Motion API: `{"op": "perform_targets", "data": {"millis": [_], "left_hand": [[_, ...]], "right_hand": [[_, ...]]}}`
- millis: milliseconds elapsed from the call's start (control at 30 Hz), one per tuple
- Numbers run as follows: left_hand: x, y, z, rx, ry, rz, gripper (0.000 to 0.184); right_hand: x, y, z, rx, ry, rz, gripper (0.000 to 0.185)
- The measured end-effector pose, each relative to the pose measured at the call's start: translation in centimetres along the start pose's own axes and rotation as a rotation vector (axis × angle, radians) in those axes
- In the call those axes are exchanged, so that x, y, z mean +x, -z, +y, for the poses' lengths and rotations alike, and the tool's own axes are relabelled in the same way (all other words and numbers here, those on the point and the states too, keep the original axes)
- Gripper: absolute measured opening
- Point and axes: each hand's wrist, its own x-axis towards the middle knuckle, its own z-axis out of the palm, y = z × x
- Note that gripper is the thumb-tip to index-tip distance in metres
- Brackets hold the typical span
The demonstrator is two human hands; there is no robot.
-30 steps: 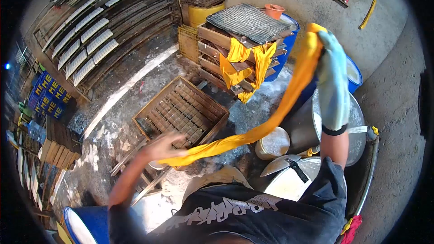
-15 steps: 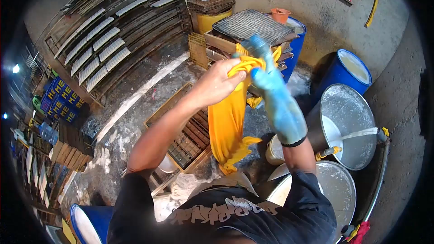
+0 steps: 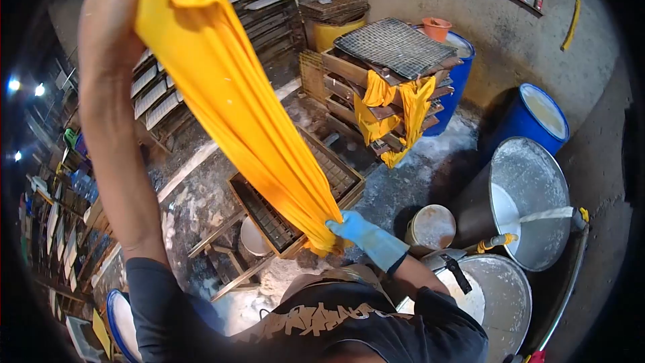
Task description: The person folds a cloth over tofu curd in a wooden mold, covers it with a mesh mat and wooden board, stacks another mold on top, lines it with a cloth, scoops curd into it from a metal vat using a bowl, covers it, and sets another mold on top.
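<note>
A long yellow cloth (image 3: 248,104) is stretched diagonally from the upper left to the lower middle of the view. My bare left hand (image 3: 113,17) is raised high and grips its upper end; the fingertips are partly cut off by the frame edge. Down near my waist, my right hand (image 3: 356,230), in a blue rubber glove, is closed on the cloth's gathered lower end. Beneath the cloth lies a wooden frame with a metal grid (image 3: 329,161), partly covered by it.
Other yellow cloths (image 3: 376,117) hang from a stack of wooden frames (image 3: 339,60) topped by a wire mesh (image 3: 390,44). At right are metal drums (image 3: 531,181), one under a pouring hose, a bucket (image 3: 431,227) and blue barrels (image 3: 537,111). Racks of white trays (image 3: 161,101) stand left.
My left hand has moved up and left with one end of the cloth, while my right has dropped with the other. The cloth, bunched before, is now drawn out long.
</note>
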Motion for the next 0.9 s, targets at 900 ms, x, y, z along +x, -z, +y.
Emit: {"op": "perform_targets", "data": {"millis": [900], "left_hand": [[-13.8,50.9,0.5,-0.291,0.371,0.384,0.033]], "right_hand": [[-4.4,31.2,-32.1,0.178,0.824,0.781,0.038]]}}
